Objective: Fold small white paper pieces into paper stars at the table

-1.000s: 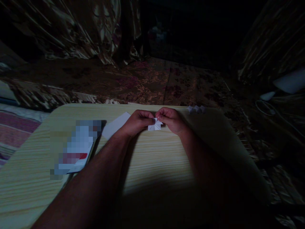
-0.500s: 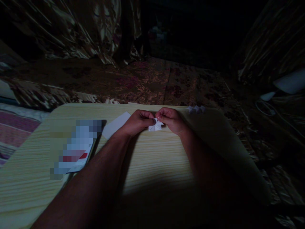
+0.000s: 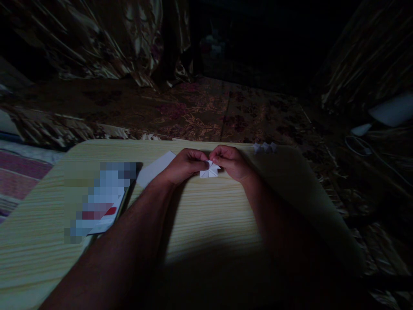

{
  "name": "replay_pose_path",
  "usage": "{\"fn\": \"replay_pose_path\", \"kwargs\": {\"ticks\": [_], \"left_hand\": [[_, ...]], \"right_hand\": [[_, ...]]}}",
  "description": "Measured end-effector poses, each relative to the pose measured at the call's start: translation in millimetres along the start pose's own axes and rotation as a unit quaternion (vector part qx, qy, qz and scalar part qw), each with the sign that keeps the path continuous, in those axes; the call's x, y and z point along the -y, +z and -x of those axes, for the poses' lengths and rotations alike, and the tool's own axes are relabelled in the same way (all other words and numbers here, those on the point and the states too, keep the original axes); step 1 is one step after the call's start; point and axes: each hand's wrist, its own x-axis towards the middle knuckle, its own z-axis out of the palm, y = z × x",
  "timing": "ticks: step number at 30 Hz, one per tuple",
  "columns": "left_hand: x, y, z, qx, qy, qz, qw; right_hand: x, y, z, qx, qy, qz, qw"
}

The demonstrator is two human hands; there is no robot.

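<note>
Between my hands, above the far half of the table, is a small folded white paper (image 3: 209, 172) with creases and pointed corners. My left hand (image 3: 189, 165) pinches its left upper side, thumb on top. My right hand (image 3: 230, 162) is closed on the upper right corner with thumb and forefinger. The fingers cover the paper's upper part. Flat on the table by my left wrist lies a white sheet of paper (image 3: 156, 168), partly hidden by that hand. Several small folded paper pieces (image 3: 264, 147) sit in a row at the far edge, right of my right hand.
A pale wood-grain table (image 3: 213, 211) lies under my arms. On its left is a book-like item (image 3: 105, 224), mostly blurred out. Patterned fabric (image 3: 200, 107) covers the surface beyond. A white lamp-like object (image 3: 392, 110) with a cable stands at the right. The room is dim.
Both hands keep their pinch on the folded paper, with hardly any finger movement. The whole view has shifted very slightly.
</note>
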Motion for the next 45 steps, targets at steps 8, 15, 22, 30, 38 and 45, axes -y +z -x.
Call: {"fn": "replay_pose_path", "kwargs": {"ticks": [8, 15, 22, 30, 38, 45], "left_hand": [[1, 0.3, 0, -0.005, -0.005, -0.010, 1.000], [2, -0.6, -1, -0.005, 0.000, -0.022, 1.000], [4, 1.2, -2, -0.013, 0.001, -0.077, 0.997], [8, 0.7, -3, -0.020, 0.004, -0.105, 0.994], [8, 0.8, -3, -0.024, 0.012, -0.111, 0.993], [10, 0.4, -5, -0.021, 0.011, -0.111, 0.994]], "right_hand": [[1, 0, 1, 0.004, 0.005, 0.007, 1.000], [1, 0, 0, 0.013, -0.008, 0.016, 1.000], [1, 1, 0, 0.002, 0.000, 0.044, 0.999], [3, 6, -1, -0.031, -0.002, 0.091, 0.995], [1, 8, -1, -0.042, 0.002, 0.101, 0.994], [1, 8, -1, -0.045, 0.002, 0.107, 0.993]]}}
